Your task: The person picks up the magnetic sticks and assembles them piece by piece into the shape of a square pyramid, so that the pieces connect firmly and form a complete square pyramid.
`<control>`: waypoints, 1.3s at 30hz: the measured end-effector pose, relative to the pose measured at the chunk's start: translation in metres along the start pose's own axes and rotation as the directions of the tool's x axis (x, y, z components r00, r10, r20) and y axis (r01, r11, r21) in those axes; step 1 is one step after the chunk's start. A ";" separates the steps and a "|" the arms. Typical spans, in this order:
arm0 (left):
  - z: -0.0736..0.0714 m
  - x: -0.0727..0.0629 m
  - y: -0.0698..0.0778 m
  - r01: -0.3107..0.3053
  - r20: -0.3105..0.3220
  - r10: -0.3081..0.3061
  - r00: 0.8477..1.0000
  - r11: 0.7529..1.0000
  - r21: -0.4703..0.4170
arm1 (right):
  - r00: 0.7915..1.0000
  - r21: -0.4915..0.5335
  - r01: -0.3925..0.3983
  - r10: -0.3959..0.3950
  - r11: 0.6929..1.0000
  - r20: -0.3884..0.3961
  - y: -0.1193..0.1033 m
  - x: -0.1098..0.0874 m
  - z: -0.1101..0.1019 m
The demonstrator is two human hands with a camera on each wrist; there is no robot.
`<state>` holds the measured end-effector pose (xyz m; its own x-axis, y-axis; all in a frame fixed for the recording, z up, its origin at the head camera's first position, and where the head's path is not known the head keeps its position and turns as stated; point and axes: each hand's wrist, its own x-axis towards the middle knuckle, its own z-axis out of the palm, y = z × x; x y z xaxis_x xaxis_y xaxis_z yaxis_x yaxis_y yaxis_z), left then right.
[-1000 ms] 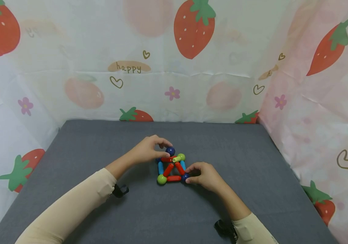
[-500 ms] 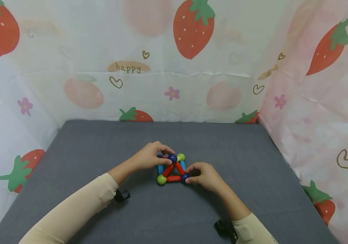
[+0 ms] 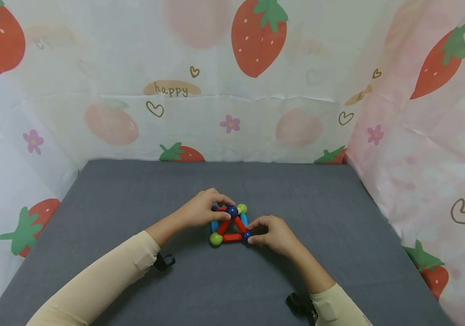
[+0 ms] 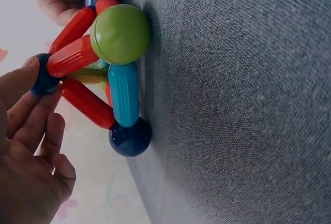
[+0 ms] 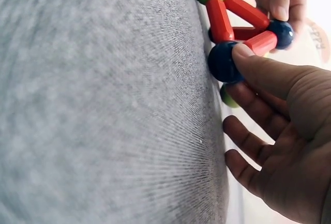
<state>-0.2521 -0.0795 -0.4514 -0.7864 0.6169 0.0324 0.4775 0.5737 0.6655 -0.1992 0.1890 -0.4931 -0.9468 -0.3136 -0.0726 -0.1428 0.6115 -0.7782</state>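
A frame of magnetic rods and balls stands on the grey cloth. Its base joins green balls, such as the front-left one [image 3: 216, 239], and dark blue balls with red and light blue rods [image 4: 124, 94]. Three red rods and a yellow-green rod [image 4: 89, 76] slope up to a dark blue top ball [image 3: 232, 211]. My left hand [image 3: 203, 208] pinches that top ball between thumb and fingers, and the rods meet it. My right hand [image 3: 275, 235] pinches the dark blue ball [image 5: 223, 61] at the base's front-right corner. Fingers partly hide the back-left corner in the head view.
Grey cloth [image 3: 216, 290] covers the table around the frame. A strawberry-print curtain [image 3: 199, 122] stands along its back and both sides. Black straps [image 3: 297, 305] hang at both wrists.
My left hand has come down and slightly right with the blue ball, from above the back of the frame to the upper rod ends. The right hand keeps its hold.
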 end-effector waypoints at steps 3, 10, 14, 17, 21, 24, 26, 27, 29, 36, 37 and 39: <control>-0.001 0.000 0.001 -0.001 -0.002 0.001 1.000 1.000 0.005 | 1.000 -0.019 0.007 -0.007 1.000 -0.004 -0.001 0.000 0.000; 0.000 -0.002 -0.003 -0.009 -0.004 0.009 1.000 1.000 -0.002 | 1.000 -0.044 0.008 -0.007 0.999 0.015 -0.002 0.002 0.002; -0.001 -0.003 -0.005 -0.008 -0.003 0.008 1.000 1.000 -0.015 | 0.999 -0.084 0.020 -0.017 0.996 0.030 -0.004 0.003 0.001; -0.001 -0.003 -0.005 -0.012 0.002 0.012 1.000 1.000 -0.018 | 0.998 -0.128 0.039 -0.032 0.991 0.056 -0.006 0.006 -0.003; 0.000 -0.003 -0.005 -0.015 0.002 0.015 1.000 1.000 -0.021 | 0.993 -0.151 0.065 -0.050 0.986 0.105 -0.011 0.012 -0.012; 0.000 -0.003 -0.004 -0.012 -0.003 0.012 1.000 1.000 -0.021 | 0.991 -0.152 0.097 -0.081 0.984 0.110 -0.018 0.019 -0.020; 0.000 -0.004 -0.005 -0.011 -0.010 0.011 1.000 1.000 -0.017 | 0.989 -0.163 0.130 -0.115 0.978 0.093 -0.022 0.025 -0.024; 0.000 -0.004 -0.005 -0.013 -0.014 0.013 1.000 1.000 -0.018 | 0.987 -0.172 0.147 -0.135 0.974 0.082 -0.024 0.029 -0.026; 0.000 -0.004 -0.005 -0.025 -0.020 0.025 0.999 1.000 -0.014 | 0.983 -0.202 0.180 -0.171 0.963 0.064 -0.027 0.037 -0.027; 0.002 -0.005 -0.007 -0.072 -0.042 0.072 0.997 0.997 -0.003 | 0.959 -0.283 0.283 -0.267 0.916 0.096 -0.027 0.060 -0.019; 0.002 -0.006 -0.008 -0.074 -0.048 0.074 0.996 0.997 -0.002 | 0.956 -0.288 0.293 -0.274 0.912 0.103 -0.026 0.063 -0.017; 0.002 -0.006 -0.007 -0.078 -0.054 0.078 0.995 0.997 0.000 | 0.952 -0.299 0.307 -0.285 0.904 0.114 -0.025 0.066 -0.013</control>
<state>-0.2495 -0.0864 -0.4576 -0.7671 0.6293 0.1245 0.5370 0.5238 0.6613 -0.2624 0.1625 -0.4703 -0.8272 -0.5560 0.0814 -0.5057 0.6736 -0.5390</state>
